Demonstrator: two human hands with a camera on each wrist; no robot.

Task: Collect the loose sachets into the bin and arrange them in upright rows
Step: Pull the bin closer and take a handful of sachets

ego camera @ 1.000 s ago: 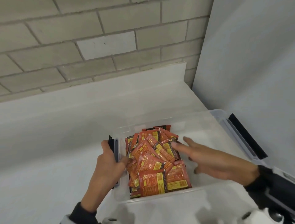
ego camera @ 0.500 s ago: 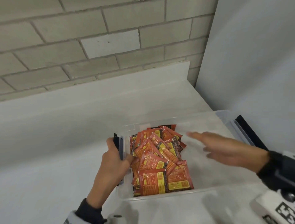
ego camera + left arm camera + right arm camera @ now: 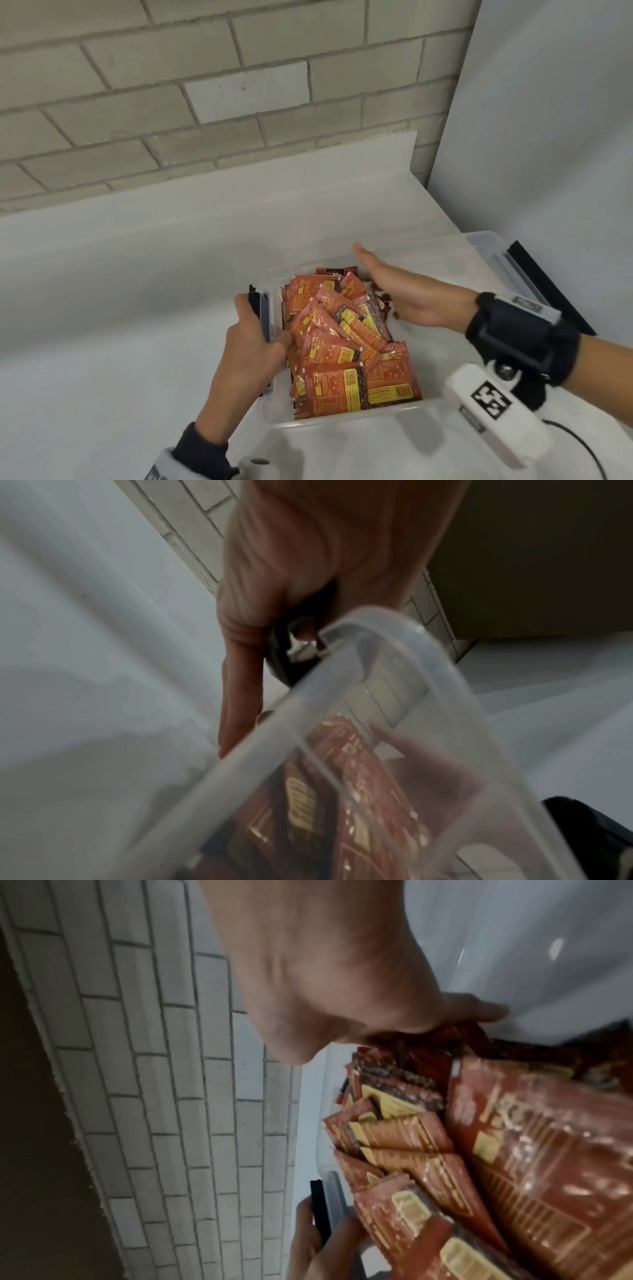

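I am watching my left hand (image 3: pixel 251 346) clamping the left end of the clear bin (image 3: pixel 346 416), its fingers (image 3: pixel 240 696) wrapping over the black latch (image 3: pixel 255 313) on the outside while the thumb is hooking over the rim, its tip touching the nearest sachets. The bin is sitting on the white counter (image 3: pixel 120 342) below a brick wall (image 3: pixel 171 85). The red and yellow sachets (image 3: pixel 337 346) are lying in a loose, overlapping heap in the left part of the bin, most of them tilted or flat rather than upright. My right hand (image 3: pixel 409 294) is hanging inside the bin just right of that heap, its fingers (image 3: pixel 368 262) straight and together, grasping nothing, edge-on against the heap's right side; the right wrist view is showing sachets just under the fingers, though I cannot tell whether they are touching
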